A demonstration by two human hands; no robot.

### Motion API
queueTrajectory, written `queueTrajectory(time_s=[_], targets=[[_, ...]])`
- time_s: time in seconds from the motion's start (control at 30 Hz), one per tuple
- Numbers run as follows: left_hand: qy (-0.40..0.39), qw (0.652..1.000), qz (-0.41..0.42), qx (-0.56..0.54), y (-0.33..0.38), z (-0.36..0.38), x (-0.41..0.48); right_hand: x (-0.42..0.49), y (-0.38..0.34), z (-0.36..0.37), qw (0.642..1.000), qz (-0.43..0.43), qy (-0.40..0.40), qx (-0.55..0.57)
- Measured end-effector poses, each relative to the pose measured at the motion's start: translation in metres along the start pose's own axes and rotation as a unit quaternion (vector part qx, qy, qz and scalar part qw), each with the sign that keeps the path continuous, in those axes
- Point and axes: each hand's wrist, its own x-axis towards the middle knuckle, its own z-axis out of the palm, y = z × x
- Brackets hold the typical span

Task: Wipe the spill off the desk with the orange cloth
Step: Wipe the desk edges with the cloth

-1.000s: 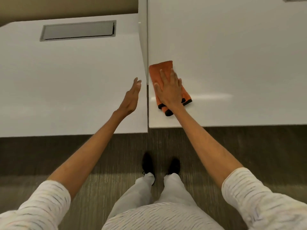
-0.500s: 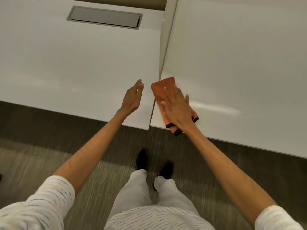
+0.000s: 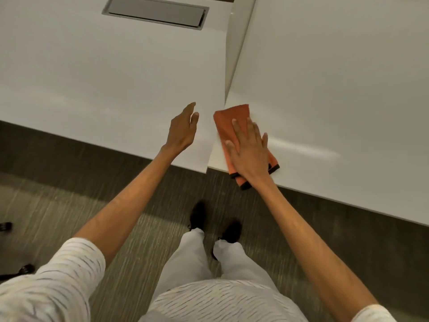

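A folded orange cloth [image 3: 228,119] with a dark hem lies at the near left corner of the right white desk [image 3: 336,89]. Its near end hangs a little over the desk's front edge. My right hand [image 3: 249,152] presses flat on the cloth, fingers straight and spread. My left hand [image 3: 183,130] hovers over the near right corner of the left white desk [image 3: 104,77], fingers straight and holding nothing. A pale glossy streak [image 3: 304,148] lies on the right desk just right of the cloth. I cannot make out a spill as such.
A narrow gap [image 3: 229,73] separates the two desks. A grey cable hatch [image 3: 154,12] is set into the left desk at the back. Below the desks is striped carpet [image 3: 69,205], with my feet [image 3: 213,226] in dark shoes and dark chair castors [image 3: 14,270] at the far left.
The cloth under my right hand has slid toward the desk's front edge, its end now overhanging. The view has swung left and tilted. My left hand stays hovering beside it.
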Motion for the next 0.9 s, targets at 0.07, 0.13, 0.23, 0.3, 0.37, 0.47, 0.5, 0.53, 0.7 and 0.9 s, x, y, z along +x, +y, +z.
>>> queueTrajectory(time_s=[0.07,0.13,0.23,0.3,0.37,0.47,0.5,0.53,0.7,0.9], targets=[[-0.019,0.999,0.025,0.011,0.008,0.002,0.000,0.004,0.026,-0.015,0.999,0.037,0.016,-0.014],[-0.046,0.996,0.071,0.041,0.017,0.007,0.000,0.008,0.054,-0.031,0.996,0.084,0.041,-0.017],[-0.082,0.978,0.148,0.121,0.033,0.024,0.002,0.005,0.087,-0.048,0.984,0.155,0.082,0.007],[-0.104,0.965,0.179,0.160,0.049,0.036,0.003,-0.003,0.098,-0.053,0.978,0.182,0.099,0.013],[-0.130,0.948,0.220,0.190,0.066,0.047,0.005,-0.013,0.101,-0.054,0.976,0.192,0.099,0.011],[-0.172,0.907,0.294,0.247,0.083,0.067,0.010,-0.027,0.101,-0.052,0.973,0.207,0.105,0.000],[-0.187,0.893,0.315,0.261,0.088,0.073,0.012,-0.031,0.101,-0.051,0.971,0.215,0.109,-0.006],[-0.205,0.879,0.334,0.272,0.091,0.078,0.014,-0.036,0.101,-0.050,0.968,0.225,0.113,-0.009],[-0.250,0.842,0.385,0.284,0.091,0.088,0.020,-0.059,0.091,-0.043,0.948,0.286,0.141,0.020],[-0.242,0.801,0.445,0.317,0.089,0.081,0.041,-0.064,0.065,-0.028,0.908,0.362,0.203,0.055]])
